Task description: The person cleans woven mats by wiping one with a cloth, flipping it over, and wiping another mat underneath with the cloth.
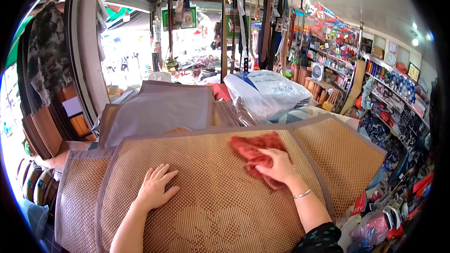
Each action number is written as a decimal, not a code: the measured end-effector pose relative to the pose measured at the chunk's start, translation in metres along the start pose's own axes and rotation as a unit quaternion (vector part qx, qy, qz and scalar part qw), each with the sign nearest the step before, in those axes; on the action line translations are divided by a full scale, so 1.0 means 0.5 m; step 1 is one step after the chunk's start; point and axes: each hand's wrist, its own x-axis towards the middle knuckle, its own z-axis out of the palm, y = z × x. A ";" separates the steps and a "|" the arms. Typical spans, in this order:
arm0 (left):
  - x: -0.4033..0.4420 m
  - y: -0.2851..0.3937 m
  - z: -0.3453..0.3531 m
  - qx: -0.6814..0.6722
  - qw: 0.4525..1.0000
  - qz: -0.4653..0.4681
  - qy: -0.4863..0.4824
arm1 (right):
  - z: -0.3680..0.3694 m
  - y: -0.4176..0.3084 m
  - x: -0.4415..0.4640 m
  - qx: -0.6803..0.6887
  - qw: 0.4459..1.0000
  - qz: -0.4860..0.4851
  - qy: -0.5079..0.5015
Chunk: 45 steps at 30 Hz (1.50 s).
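Observation:
A woven tan mat (206,173) with a grey cloth border spreads out in front of me. My left hand (158,187) lies flat on its left half, fingers spread, holding nothing. On the right half, my right hand (277,166) grips a crumpled red cloth (253,147) and presses it against the weave. A bracelet (302,194) circles my right wrist. Side panels of woven matting, a left one (79,192) and a right one (340,159), extend beyond the border strips.
Behind the mat lie a grey fabric-backed piece (164,107) and a white plastic-wrapped bundle (269,91). Belts (267,18) hang overhead. Stocked shelves (393,89) line the right side. Packaged goods (375,225) crowd the lower right. Dark rolled items (40,182) stand at the left.

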 end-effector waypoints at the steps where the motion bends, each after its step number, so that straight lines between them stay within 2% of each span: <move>1: 0.001 0.000 0.000 0.000 1.000 0.002 -0.001 | -0.012 0.022 -0.004 -0.037 0.999 0.033 0.022; 2: 0.000 0.001 -0.001 -0.001 1.000 0.002 0.001 | -0.020 0.035 -0.010 -0.040 0.996 0.084 0.003; 3: 0.000 0.001 -0.002 -0.002 1.000 0.003 0.000 | -0.017 0.036 -0.015 -0.042 0.996 0.084 0.003; 6: 0.001 0.003 -0.001 -0.002 1.000 0.001 -0.002 | -0.003 -0.003 -0.030 -0.070 0.997 -0.039 0.003; 9: 0.001 0.002 0.000 -0.003 1.000 -0.001 -0.001 | 0.005 -0.149 -0.042 0.018 0.975 -0.140 -0.169; 11: 0.001 0.003 0.000 -0.005 1.000 0.001 -0.003 | 0.043 -0.227 -0.074 0.169 0.936 -0.175 -0.253; 12: 0.000 0.005 -0.002 -0.007 1.000 0.002 0.000 | 0.046 -0.248 -0.083 0.101 0.907 -0.309 -0.268; 13: 0.000 0.006 -0.004 -0.009 1.000 0.004 0.004 | 0.051 -0.269 -0.092 0.147 0.889 -0.327 -0.286; 15: 0.000 0.002 0.000 -0.007 1.000 0.007 0.007 | 0.058 -0.258 -0.085 0.168 0.882 -0.313 -0.309; 17: 0.000 0.001 0.001 -0.005 1.000 0.009 0.014 | 0.048 -0.215 -0.058 0.114 0.915 -0.266 -0.281; 18: 0.000 0.002 0.000 -0.005 1.000 0.009 0.012 | 0.029 -0.197 -0.036 0.072 0.937 -0.225 -0.256; 19: -0.001 0.002 -0.001 -0.005 1.000 0.009 0.011 | 0.030 -0.155 -0.026 0.114 0.961 -0.141 -0.207; 21: 0.000 0.003 -0.001 -0.005 1.000 0.006 0.007 | 0.014 -0.079 -0.011 -0.025 0.992 -0.067 -0.099; 22: 0.000 0.003 -0.001 -0.004 1.000 0.002 0.002 | 0.020 -0.020 -0.010 -0.047 0.998 -0.036 -0.033; 23: 0.000 0.001 -0.001 -0.004 1.000 0.002 0.006 | -0.002 0.002 0.003 0.003 0.998 0.044 -0.037; 25: 0.001 0.000 0.000 0.000 1.000 0.001 -0.001 | -0.014 0.048 -0.003 -0.034 0.994 0.102 0.004; 27: 0.000 0.003 -0.002 -0.001 1.000 0.001 -0.001 | -0.014 0.038 -0.016 -0.076 0.995 0.067 0.011; 29: 0.002 0.004 -0.002 -0.001 1.000 0.000 -0.003 | 0.003 0.003 -0.030 -0.068 0.997 -0.019 -0.009; 31: 0.002 0.003 -0.001 -0.003 1.000 0.000 -0.002 | 0.005 -0.097 -0.032 0.028 0.989 -0.091 -0.117; 34: 0.001 0.000 0.001 -0.007 1.000 0.009 0.007 | 0.045 -0.206 -0.067 0.098 0.928 -0.254 -0.252; 37: 0.001 0.003 -0.002 -0.011 1.000 0.006 0.009 | 0.057 -0.257 -0.091 0.167 0.885 -0.317 -0.297; 40: -0.001 0.004 -0.002 -0.012 1.000 0.009 0.012 | 0.052 -0.212 -0.056 0.173 0.906 -0.270 -0.276; 41: -0.002 0.004 0.000 -0.013 1.000 0.008 0.013 | 0.045 -0.184 -0.037 0.141 0.923 -0.236 -0.268; 42: -0.001 0.002 0.002 -0.008 1.000 0.008 0.011 | 0.042 -0.147 -0.025 0.137 0.946 -0.164 -0.243; 45: -0.001 0.002 0.000 -0.002 1.000 0.006 0.008 | 0.010 -0.043 -0.006 -0.017 0.996 -0.026 -0.079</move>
